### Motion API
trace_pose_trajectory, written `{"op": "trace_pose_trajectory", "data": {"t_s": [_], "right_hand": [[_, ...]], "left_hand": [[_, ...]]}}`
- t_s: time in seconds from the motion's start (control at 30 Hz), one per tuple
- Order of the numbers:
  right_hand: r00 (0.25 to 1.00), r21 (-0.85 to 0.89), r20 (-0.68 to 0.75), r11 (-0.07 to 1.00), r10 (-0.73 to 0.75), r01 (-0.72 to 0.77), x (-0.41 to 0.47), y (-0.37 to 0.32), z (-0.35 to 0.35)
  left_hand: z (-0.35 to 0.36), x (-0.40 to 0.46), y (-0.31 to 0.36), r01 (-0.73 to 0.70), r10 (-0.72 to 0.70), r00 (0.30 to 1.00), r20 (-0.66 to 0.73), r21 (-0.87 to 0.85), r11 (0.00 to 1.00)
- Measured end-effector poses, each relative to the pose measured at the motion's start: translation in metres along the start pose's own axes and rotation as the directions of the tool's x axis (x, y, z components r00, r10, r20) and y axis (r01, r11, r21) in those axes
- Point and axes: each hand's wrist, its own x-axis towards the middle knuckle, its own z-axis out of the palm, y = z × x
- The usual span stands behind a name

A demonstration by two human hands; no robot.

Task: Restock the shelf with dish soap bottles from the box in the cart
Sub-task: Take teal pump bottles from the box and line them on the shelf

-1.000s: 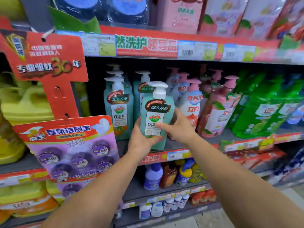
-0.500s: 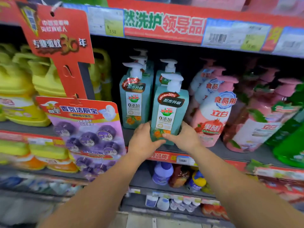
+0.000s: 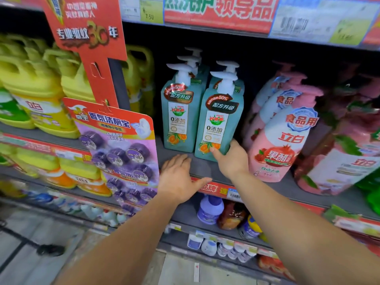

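A teal dish soap bottle with a white pump stands upright on the grey shelf, at the front of the right teal row. My right hand grips its lower right corner, thumb on the label. My left hand is off the bottle, fingers spread flat over the shelf edge. Another teal bottle stands just left, with more teal bottles behind both. The box and cart are out of view.
Pink pump bottles crowd the right side of the shelf. Yellow jugs fill the left. A red hanging display strip with purple packs hangs in front, left of my left hand. Lower shelves hold small bottles.
The teal bottle has gone from held in the air to standing on the shelf. My left hand has let go and dropped to the shelf edge. The camera moved closer.
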Motion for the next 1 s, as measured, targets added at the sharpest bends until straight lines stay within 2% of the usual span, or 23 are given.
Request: {"op": "trace_pose_trajectory", "data": {"t_s": [0.33, 0.63, 0.7, 0.8, 0.87, 0.93, 1.0], "right_hand": [[0.999, -0.038, 0.014, 0.999, 0.039, -0.038, 0.011, -0.005, 0.003], [0.998, -0.027, 0.048, 0.999, 0.036, -0.035, -0.008, -0.003, -0.003], [1.0, -0.082, 0.031, 0.997, 0.003, -0.001, -0.02, -0.004, -0.008], [0.999, -0.135, 0.014, 0.99, -0.051, 0.052, -0.042, -0.007, -0.013], [0.995, -0.201, 0.03, 0.974, -0.096, 0.1, -0.061, -0.01, -0.012], [0.99, -0.282, 0.067, 0.949, -0.126, 0.14, -0.082, -0.014, -0.003], [0.984, -0.336, 0.108, 0.927, -0.138, 0.167, -0.108, -0.025, 0.017]], "left_hand": [[-0.003, 0.001, 0.002, 0.02, -0.021, 0.999, 0.039, 0.026, 0.999], [-0.023, 0.002, 0.013, 0.068, -0.073, 0.978, 0.198, 0.032, 0.997], [-0.026, -0.005, 0.019, 0.065, -0.06, 0.986, 0.158, -0.031, 0.997], [-0.026, -0.029, 0.025, 0.013, -0.019, 1.0, -0.019, -0.266, 0.964], [-0.029, -0.048, 0.021, -0.013, -0.018, 0.997, -0.078, -0.383, 0.924], [-0.035, -0.067, 0.004, -0.005, -0.041, 0.993, -0.107, -0.396, 0.918], [-0.046, -0.088, -0.028, 0.032, -0.077, 0.989, -0.126, -0.327, 0.944]]}}
